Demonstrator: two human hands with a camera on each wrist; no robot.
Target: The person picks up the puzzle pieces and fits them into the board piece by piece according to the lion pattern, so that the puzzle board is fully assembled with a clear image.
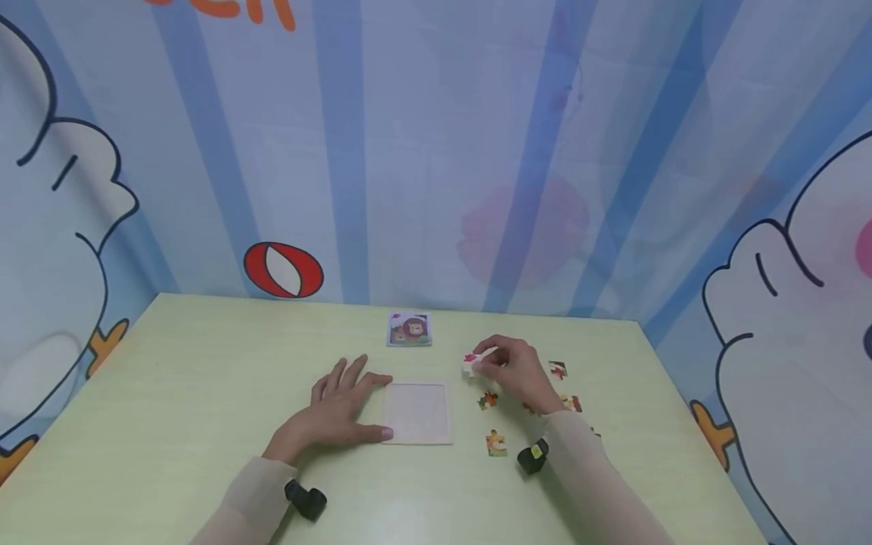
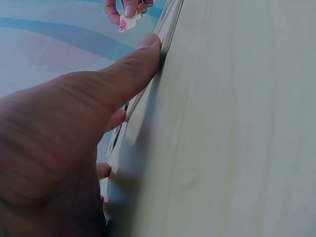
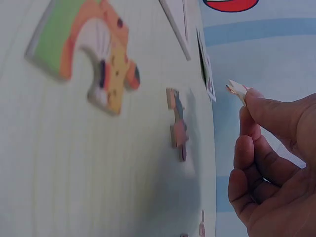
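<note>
My right hand (image 1: 515, 372) pinches a white puzzle piece with a pink patch (image 1: 469, 365) between thumb and fingers, raised above the table beyond the frame's right corner. In the right wrist view that puzzle piece (image 3: 238, 89) shows nearly edge-on at the fingertips. A flat, square white puzzle frame (image 1: 450, 424) lies bare in front of me. My left hand (image 1: 334, 416) rests at its left side, fingers spread, with the thumb touching the near corner and the index finger at the far corner. In the left wrist view the thumb (image 2: 128, 74) lies straight against the frame's edge.
Loose puzzle pieces lie right of the frame, among them an orange-and-green one (image 1: 496, 443), a dark one (image 1: 487, 400) and a red one (image 1: 558, 369). A square lion picture (image 1: 409, 330) lies near the table's back edge. A printed curtain (image 1: 422, 151) hangs behind.
</note>
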